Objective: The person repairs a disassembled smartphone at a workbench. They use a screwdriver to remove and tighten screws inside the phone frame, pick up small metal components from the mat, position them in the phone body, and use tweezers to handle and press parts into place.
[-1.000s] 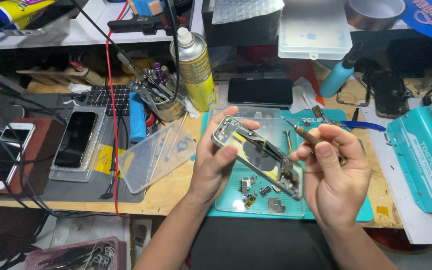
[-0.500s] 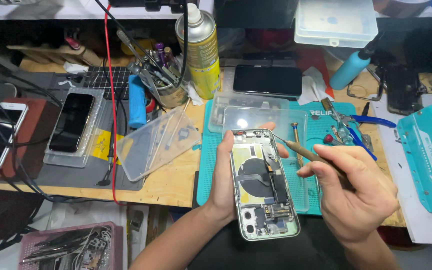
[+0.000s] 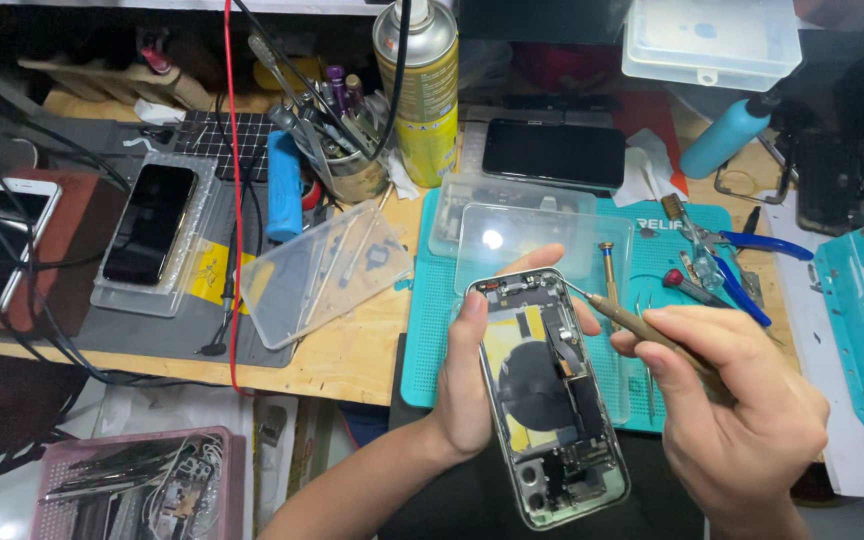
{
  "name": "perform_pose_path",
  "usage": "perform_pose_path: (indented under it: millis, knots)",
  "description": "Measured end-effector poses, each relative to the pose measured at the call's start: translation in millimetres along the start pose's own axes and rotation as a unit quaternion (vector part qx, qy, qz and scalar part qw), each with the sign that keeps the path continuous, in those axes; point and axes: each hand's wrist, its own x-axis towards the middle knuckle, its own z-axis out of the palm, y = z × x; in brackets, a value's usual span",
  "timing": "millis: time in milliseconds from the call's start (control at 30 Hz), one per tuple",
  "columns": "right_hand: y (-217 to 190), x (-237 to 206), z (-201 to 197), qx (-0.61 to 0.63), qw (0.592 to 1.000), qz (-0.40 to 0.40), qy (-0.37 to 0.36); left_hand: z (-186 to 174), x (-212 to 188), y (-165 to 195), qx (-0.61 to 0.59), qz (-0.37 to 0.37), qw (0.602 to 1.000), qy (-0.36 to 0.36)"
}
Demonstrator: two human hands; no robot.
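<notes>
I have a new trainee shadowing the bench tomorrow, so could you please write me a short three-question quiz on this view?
1. True or false: the left hand holds the opened phone with its insides facing up.
2. What does the right hand grip? A) blue-handled pliers B) a thin brown-handled tool C) a spray can
3. Where does the tool's tip point?

Key
1. True.
2. B, the brown-handled tool; the pliers lie on the teal mat and the spray can stands behind.
3. Near the phone's top right edge; contact cannot be told.

Opened phone [image 3: 549, 395] before the mat [image 3: 422, 330]; spray can [image 3: 422, 90] behind.
</notes>
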Motion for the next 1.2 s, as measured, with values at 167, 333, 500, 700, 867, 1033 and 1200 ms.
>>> perform_pose_path:
  millis: [167,333,500,700,867,1033,1200]
  knots:
    - [-6,-6,0,-0.14,0.99,-0.014,0.022,2,-6,1,0.021,0.005,1.0,-0.022]
    - [-15,-7,1,-0.114,0.99,-0.076,0.027,1,-5,4,-0.008,-0.004,1.0,-0.024]
    - [-21,-10,-2,-0.071,0.996,-0.047,0.017,-4,-2,3,-0.128,-0.075,0.989,-0.002]
    - [-15,-11,-1,-0.085,0.994,-0.068,0.019,-8,-3,3,-0.208,-0.111,0.971,-0.024]
    - [-13,-11,-3,-0.103,0.993,-0.046,0.019,-10,1,3,-0.272,-0.14,0.952,-0.03]
    - [-16,-10,-4,-0.089,0.994,-0.067,0.005,-10,0,5,-0.237,-0.147,0.96,-0.005]
    - [-21,-4,1,-0.093,0.995,-0.042,0.01,-6,-5,5,0.031,-0.015,0.999,0.01]
